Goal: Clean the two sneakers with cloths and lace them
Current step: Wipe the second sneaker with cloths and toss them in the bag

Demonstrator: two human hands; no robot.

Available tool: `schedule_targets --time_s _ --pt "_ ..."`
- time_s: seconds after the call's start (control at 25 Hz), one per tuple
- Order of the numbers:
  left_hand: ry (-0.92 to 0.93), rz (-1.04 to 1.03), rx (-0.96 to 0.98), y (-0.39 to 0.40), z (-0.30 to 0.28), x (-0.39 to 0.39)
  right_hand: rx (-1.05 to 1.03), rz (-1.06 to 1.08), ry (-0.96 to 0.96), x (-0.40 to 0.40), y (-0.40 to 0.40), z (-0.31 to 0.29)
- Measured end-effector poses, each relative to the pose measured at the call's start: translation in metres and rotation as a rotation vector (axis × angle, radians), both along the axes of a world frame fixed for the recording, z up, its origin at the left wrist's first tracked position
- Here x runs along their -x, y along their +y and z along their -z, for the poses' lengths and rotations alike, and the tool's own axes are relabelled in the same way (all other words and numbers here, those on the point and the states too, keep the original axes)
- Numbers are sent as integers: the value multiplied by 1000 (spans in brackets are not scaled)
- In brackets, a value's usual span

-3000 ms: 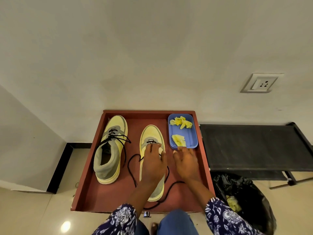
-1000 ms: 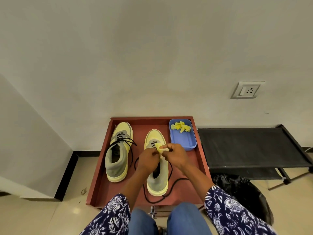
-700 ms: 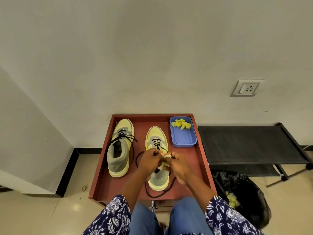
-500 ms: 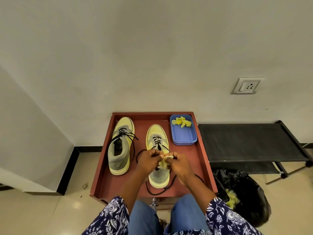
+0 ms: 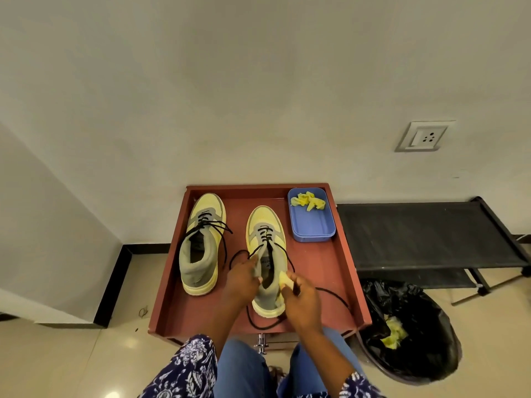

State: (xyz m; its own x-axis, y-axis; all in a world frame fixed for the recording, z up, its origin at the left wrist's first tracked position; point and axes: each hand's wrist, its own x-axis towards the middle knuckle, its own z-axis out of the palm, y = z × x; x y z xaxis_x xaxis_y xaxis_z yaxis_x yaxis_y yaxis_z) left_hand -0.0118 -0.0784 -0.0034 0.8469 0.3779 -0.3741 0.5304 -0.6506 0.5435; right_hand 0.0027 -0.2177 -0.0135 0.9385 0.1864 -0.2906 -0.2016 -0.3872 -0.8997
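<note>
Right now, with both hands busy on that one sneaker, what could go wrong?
1. The loose black lace trails across the red tray beside the right hand; it might snag or pull further out of the right sneaker.
2. The yellow cloth is only pinched at the fingertips and could drop into the shoe opening.

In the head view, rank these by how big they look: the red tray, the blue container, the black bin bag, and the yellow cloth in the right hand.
1. Red tray
2. Black bin bag, though it sits nearer the camera and partly behind the tray
3. Blue container
4. Yellow cloth pinched by the right hand, mostly hidden
</note>
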Motion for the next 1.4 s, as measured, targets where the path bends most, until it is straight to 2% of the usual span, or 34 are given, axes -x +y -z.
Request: schedule_targets --time_s 0.2,0.36,0.84,1.16,1.4 --pt "19 -43 -26 1 3 -2 -41 206 18 35 18 5" --pt "-16 -101 18 -1 1 1 -67 318 98 28 17 7" --pt "-52 -175 140 -2 -8 7 8 141 166 -55 18 10" --pt "-50 -238 96 -5 -3 -1 98 157 93 6 12 25" --pt "-56 -264 93 -5 -1 -1 13 276 207 25 11 27"
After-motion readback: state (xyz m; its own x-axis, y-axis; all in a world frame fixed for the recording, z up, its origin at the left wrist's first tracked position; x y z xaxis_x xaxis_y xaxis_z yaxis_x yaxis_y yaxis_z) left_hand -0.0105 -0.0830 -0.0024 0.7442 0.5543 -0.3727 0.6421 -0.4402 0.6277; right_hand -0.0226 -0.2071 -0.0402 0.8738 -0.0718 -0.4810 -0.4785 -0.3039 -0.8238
